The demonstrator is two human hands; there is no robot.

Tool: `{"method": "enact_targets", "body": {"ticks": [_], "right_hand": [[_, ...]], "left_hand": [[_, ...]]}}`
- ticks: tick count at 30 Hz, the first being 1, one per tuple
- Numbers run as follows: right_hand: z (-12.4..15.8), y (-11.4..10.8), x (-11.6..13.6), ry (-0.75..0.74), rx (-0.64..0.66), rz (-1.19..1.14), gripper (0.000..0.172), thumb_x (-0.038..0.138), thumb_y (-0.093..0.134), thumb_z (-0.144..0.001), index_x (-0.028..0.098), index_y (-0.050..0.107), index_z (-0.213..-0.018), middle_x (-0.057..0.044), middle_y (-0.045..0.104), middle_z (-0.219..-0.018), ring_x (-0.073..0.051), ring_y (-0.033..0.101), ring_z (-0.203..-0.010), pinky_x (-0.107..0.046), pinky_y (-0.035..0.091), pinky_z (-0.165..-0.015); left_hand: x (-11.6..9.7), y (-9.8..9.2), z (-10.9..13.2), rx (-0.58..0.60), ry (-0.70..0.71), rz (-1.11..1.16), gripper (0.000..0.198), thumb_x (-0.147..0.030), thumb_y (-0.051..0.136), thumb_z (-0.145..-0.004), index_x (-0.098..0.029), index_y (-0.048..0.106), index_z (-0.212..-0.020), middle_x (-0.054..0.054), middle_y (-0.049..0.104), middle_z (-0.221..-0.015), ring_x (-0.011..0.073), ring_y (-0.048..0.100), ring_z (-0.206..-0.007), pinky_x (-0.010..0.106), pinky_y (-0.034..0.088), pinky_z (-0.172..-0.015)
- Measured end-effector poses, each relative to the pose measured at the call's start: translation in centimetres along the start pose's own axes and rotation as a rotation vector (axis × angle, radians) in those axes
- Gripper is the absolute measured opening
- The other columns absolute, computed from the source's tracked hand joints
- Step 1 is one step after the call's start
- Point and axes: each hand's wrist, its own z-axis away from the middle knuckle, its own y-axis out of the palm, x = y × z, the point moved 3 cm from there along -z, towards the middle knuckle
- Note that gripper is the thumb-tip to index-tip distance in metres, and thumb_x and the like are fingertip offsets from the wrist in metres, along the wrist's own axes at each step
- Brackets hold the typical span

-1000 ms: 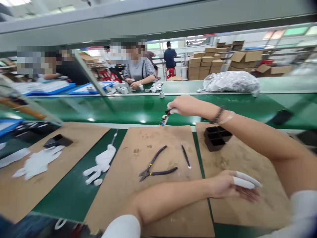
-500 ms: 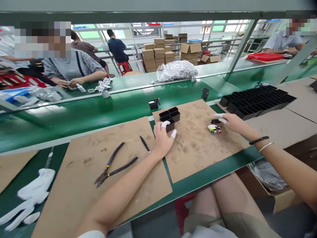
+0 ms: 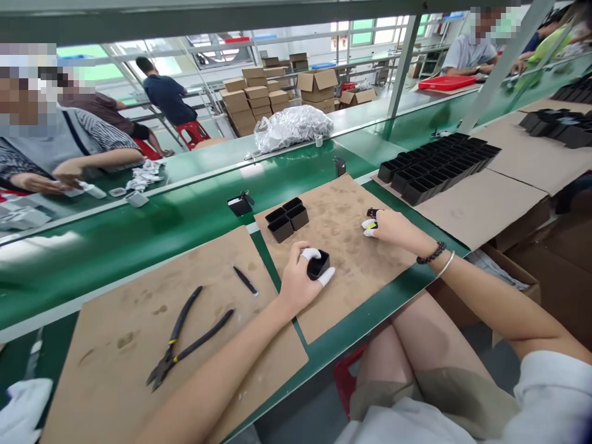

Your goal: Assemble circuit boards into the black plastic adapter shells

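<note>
While the left hand curls around a small black box, thumb on one side and fingers on the other, the right hand pinches a small electronic part between covered fingertips. White covers sit on the gripping fingers of both hands. From the box, the part lies to the right and somewhat farther from the body, well apart, with brown card between. The box's open mouth faces mostly upward; the part's long axis cannot be told, since the fingers hide most of it.

Both are over a stained card sheet on a green bench; whether the box is lifted off it is unclear. A cluster of similar boxes stands beyond the left hand, the nearer hand to it. Pliers with spread handles and a black pen-like tool lie on the next sheet, left of the hands. More black boxes stand in rows to the right. Across the green belt are a plastic-wrapped heap and stacked cartons, with other people seated nearby.
</note>
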Motion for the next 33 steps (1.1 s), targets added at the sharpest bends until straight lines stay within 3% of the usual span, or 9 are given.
{"method": "enact_targets", "body": {"ticks": [2,5,7,10,12,17,21,24,33], "right_hand": [[-0.9,-0.6,-0.5,0.042,0.053,-0.062,0.014,0.034,0.070,-0.083,0.020,0.069,-0.086,-0.014,0.073,-0.084,-0.033,0.071,-0.084,-0.037,0.049,-0.063],[-1.2,-1.4,-1.0,0.004,0.163,-0.254,0.012,0.032,0.072,-0.079,0.022,0.073,-0.086,-0.010,0.077,-0.092,-0.030,0.073,-0.088,-0.037,0.058,-0.069],[-0.4,-1.3,-0.5,-0.083,0.269,-0.584,0.020,0.035,0.073,-0.078,0.022,0.074,-0.094,-0.008,0.078,-0.104,-0.027,0.073,-0.096,-0.038,0.062,-0.082],[1.7,-0.1,0.8,-0.098,0.369,-1.136,0.033,0.039,0.079,-0.074,0.021,0.074,-0.101,-0.009,0.077,-0.112,-0.027,0.073,-0.107,-0.043,0.060,-0.097],[3.3,1.2,1.9,-0.045,0.357,-1.313,0.036,0.039,0.082,-0.072,0.022,0.074,-0.102,-0.009,0.077,-0.115,-0.028,0.073,-0.112,-0.045,0.058,-0.103],[6.6,3.8,4.3,-0.037,0.190,-1.537,0.050,0.045,0.087,-0.065,0.024,0.073,-0.108,-0.009,0.077,-0.124,-0.033,0.072,-0.119,-0.051,0.056,-0.108],[8.8,4.2,6.1,-0.109,-0.184,-1.442,0.063,0.048,0.095,-0.059,0.030,0.069,-0.113,-0.007,0.073,-0.133,-0.035,0.065,-0.131,-0.053,0.054,-0.110],[10.4,4.0,7.9,-0.178,-0.433,-1.307,0.060,0.053,0.093,-0.064,0.031,0.067,-0.113,-0.009,0.072,-0.133,-0.036,0.062,-0.135,-0.056,0.050,-0.116],[10.6,4.9,8.9,-0.392,-0.511,-1.231,0.048,0.041,0.093,-0.070,0.033,0.074,-0.114,-0.006,0.071,-0.134,-0.038,0.061,-0.135,-0.058,0.056,-0.108]], "left_hand": [[0.0,0.2,0.2,0.094,-0.123,0.080,0.061,-0.041,0.083,-0.076,-0.023,0.051,-0.125,0.014,0.055,-0.133,0.0258,0.065,-0.098,0.044,0.057,-0.084],[0.2,0.4,0.2,0.309,-0.269,0.239,0.108,-0.045,0.088,-0.070,-0.024,0.026,-0.156,0.020,0.044,-0.156,0.0306,0.067,-0.106,0.050,0.057,-0.091],[0.2,0.5,-0.1,0.434,-0.306,0.336,0.112,-0.041,0.088,-0.070,-0.024,0.025,-0.160,0.020,0.045,-0.159,0.0343,0.067,-0.115,0.053,0.055,-0.099],[0.0,0.3,-0.5,0.525,-0.279,0.413,0.092,-0.034,0.088,-0.069,-0.021,0.045,-0.150,0.017,0.054,-0.154,0.0391,0.057,-0.136,0.054,0.047,-0.115],[0.0,0.3,-0.7,0.543,-0.248,0.432,0.082,-0.031,0.088,-0.069,-0.020,0.054,-0.142,0.015,0.058,-0.150,0.0394,0.055,-0.139,0.053,0.045,-0.117],[0.4,0.7,-0.3,0.484,-0.255,0.462,0.074,-0.031,0.090,-0.068,-0.020,0.061,-0.135,0.014,0.068,-0.133,0.0355,0.069,-0.115,0.048,0.058,-0.097],[-0.6,0.5,-0.2,0.314,-0.109,0.494,0.068,-0.033,0.092,-0.068,-0.020,0.065,-0.129,0.011,0.069,-0.122,0.0300,0.070,-0.108,0.043,0.059,-0.094],[-2.0,-0.2,-0.3,0.201,0.023,0.461,0.067,-0.036,0.092,-0.069,-0.019,0.065,-0.128,0.009,0.069,-0.113,0.0246,0.069,-0.099,0.039,0.059,-0.090],[-2.6,-0.5,0.0,0.050,0.216,0.431,0.064,-0.037,0.087,-0.078,-0.022,0.063,-0.135,0.008,0.062,-0.108,0.0178,0.064,-0.085,0.027,0.052,-0.064]]}}
